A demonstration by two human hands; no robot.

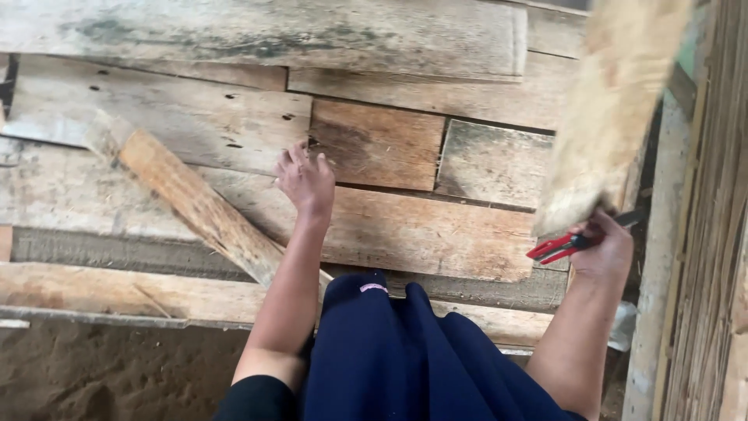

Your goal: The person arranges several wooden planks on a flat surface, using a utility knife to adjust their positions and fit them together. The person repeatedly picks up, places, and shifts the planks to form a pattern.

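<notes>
Head view looks straight down on a platform [421, 226] of rough, weathered planks laid side by side, their long axes running left to right across the frame. The left hand [305, 181] rests palm down near the middle of the platform, fingers [296, 160] slightly spread and touching a plank just beside a darker brown board [378, 144]; it grips nothing. The right hand [606, 251] sits at the platform's right edge, fingers curled tight around a red-handled tool [565, 245]; the tool's long axis lies nearly level, its red end pointing left and slightly down, its dark end pointing right past the hand. Just above that hand a pale, blurred board [615, 109] rises steeply, lower end touching or just over the hand, upper end leaning to the top right corner. A loose slat [195, 204] lies diagonally on the planks left of the left arm, running from upper left down toward the near edge. Along the near edge a long beam [117, 292] borders the platform, with dirt floor [109, 374] below it at the left. Right of the platform stands a wall of thin vertical strips [713, 234], close against the right hand, so room is tight there; the left half of the platform is open. Dark blue cloth [389, 351] covers the lap at the near edge.
</notes>
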